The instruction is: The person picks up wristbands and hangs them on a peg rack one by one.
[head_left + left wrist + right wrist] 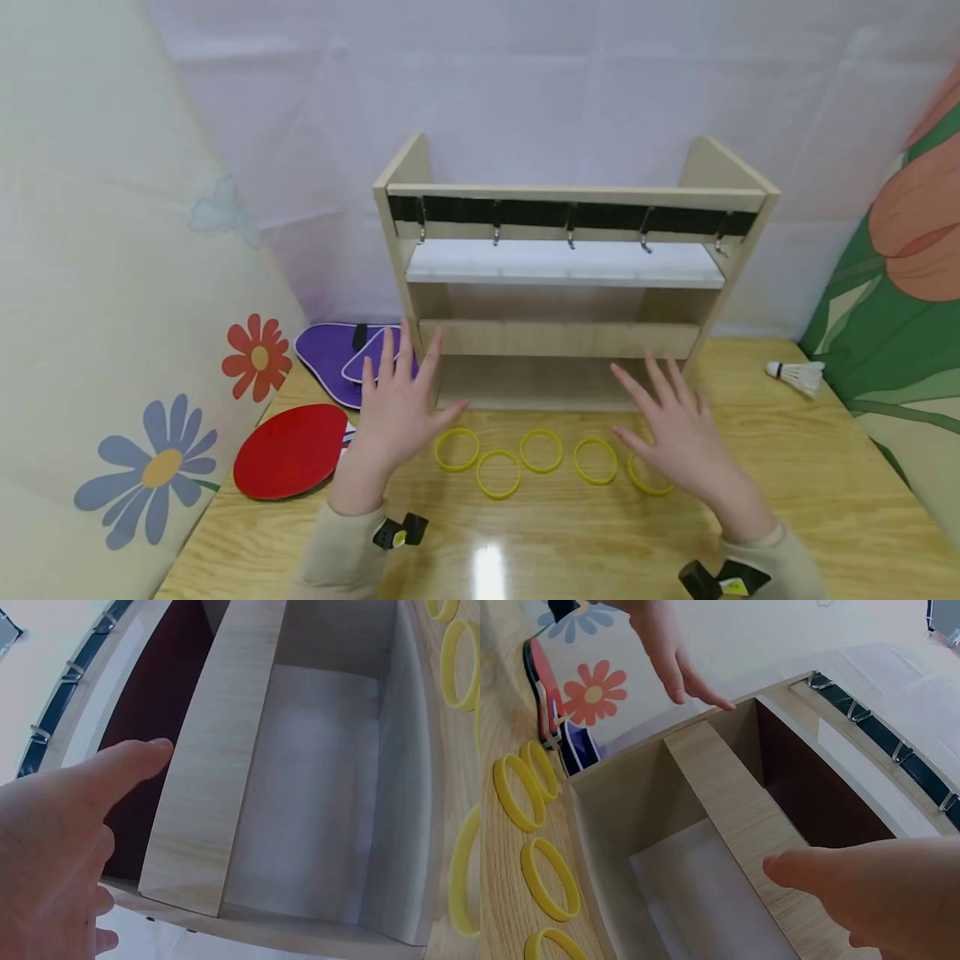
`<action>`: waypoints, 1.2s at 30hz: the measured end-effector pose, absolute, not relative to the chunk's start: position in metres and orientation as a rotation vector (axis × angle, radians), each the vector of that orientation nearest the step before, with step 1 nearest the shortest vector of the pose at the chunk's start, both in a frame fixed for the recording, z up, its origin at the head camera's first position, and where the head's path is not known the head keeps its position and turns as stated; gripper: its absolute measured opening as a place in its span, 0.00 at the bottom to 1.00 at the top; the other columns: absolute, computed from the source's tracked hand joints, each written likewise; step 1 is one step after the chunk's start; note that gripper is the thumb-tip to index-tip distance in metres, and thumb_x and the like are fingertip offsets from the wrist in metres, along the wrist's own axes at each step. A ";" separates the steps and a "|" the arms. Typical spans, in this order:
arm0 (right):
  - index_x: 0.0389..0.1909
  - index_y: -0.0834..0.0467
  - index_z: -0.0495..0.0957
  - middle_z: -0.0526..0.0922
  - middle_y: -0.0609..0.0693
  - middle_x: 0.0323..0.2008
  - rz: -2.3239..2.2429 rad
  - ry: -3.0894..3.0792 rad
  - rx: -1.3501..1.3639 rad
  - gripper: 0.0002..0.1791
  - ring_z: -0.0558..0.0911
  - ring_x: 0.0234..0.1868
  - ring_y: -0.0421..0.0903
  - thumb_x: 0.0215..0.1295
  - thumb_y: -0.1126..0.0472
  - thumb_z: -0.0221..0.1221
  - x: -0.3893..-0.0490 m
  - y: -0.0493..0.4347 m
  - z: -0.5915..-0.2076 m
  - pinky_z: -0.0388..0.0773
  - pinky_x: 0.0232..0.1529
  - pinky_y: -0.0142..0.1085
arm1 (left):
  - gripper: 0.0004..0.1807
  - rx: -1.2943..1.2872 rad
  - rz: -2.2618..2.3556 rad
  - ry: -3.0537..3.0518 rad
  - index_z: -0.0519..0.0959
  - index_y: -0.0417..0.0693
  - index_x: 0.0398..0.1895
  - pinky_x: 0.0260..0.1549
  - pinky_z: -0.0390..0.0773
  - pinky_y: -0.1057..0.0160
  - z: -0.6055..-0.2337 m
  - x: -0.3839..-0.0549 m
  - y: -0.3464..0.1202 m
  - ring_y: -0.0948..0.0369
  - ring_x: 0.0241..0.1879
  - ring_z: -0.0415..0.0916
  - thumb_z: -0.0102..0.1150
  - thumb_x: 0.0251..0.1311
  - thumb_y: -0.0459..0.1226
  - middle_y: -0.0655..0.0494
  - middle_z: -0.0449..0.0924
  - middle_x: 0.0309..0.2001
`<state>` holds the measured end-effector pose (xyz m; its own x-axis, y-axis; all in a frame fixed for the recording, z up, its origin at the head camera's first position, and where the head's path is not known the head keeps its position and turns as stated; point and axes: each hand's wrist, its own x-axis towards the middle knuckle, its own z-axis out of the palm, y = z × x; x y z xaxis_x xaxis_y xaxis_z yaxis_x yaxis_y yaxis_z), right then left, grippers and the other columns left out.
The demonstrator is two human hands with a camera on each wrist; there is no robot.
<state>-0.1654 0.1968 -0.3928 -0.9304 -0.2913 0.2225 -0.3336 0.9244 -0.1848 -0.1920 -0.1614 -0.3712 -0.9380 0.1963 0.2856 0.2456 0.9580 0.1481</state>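
Note:
Both my hands hover with fingers spread and nothing held. In the head view, the left hand [393, 417] is before the left end of a wooden rack [558, 339], its fingertips overlapping the rack's lower corner. The right hand [682, 442] is before the rack's right end, partly covering one yellow ring [647, 489]. Several more yellow rings [542, 432] lie on the table between the hands. A black strip [532, 212] with small metal hooks runs along the rack's upper rail. The left wrist view has the thumb [124, 769] over the rack's front board [202, 765].
At the left, a red table tennis paddle [292, 454] lies near a purple paddle case [322, 350]. A white shuttlecock [802, 377] lies at the right back of the wooden table [585, 550]. A white shelf [562, 262] crosses the rack below the hooks.

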 end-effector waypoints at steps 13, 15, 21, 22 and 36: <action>0.77 0.45 0.54 0.57 0.65 0.74 0.419 -2.759 0.514 0.42 0.59 0.71 0.71 0.66 0.49 0.62 -0.167 0.204 -0.392 0.62 0.57 0.74 | 0.65 -0.455 -0.752 -2.647 0.23 0.54 0.78 0.69 0.42 0.29 -0.364 -0.207 -0.170 0.41 0.77 0.21 0.66 0.58 0.53 0.45 0.15 0.77; 0.75 0.49 0.58 0.61 0.67 0.72 0.458 -2.700 0.534 0.41 0.63 0.68 0.71 0.64 0.53 0.64 -0.168 0.206 -0.393 0.65 0.57 0.72 | 0.66 -0.467 -0.839 -2.597 0.21 0.53 0.78 0.69 0.40 0.30 -0.364 -0.210 -0.172 0.42 0.77 0.20 0.67 0.58 0.50 0.45 0.14 0.77; 0.71 0.55 0.64 0.70 0.67 0.65 0.570 -2.584 0.580 0.40 0.74 0.59 0.68 0.58 0.59 0.69 -0.168 0.212 -0.396 0.73 0.56 0.63 | 0.63 -0.414 -1.127 -2.544 0.19 0.58 0.77 0.71 0.36 0.33 -0.362 -0.222 -0.179 0.46 0.78 0.21 0.63 0.61 0.49 0.55 0.15 0.78; 0.71 0.56 0.65 0.71 0.67 0.64 0.593 -2.574 0.584 0.40 0.75 0.59 0.67 0.57 0.60 0.69 -0.168 0.213 -0.396 0.74 0.55 0.62 | 0.62 -0.397 -1.172 -2.541 0.19 0.59 0.77 0.71 0.36 0.33 -0.362 -0.225 -0.180 0.46 0.78 0.22 0.63 0.62 0.49 0.56 0.16 0.79; 0.67 0.61 0.69 0.79 0.65 0.56 1.033 -2.614 0.605 0.34 0.83 0.48 0.60 0.58 0.68 0.68 -0.175 0.229 -0.409 0.83 0.42 0.50 | 0.44 -0.311 -1.964 -2.318 0.41 0.65 0.80 0.74 0.48 0.45 -0.370 -0.254 -0.196 0.53 0.79 0.41 0.56 0.70 0.43 0.58 0.41 0.80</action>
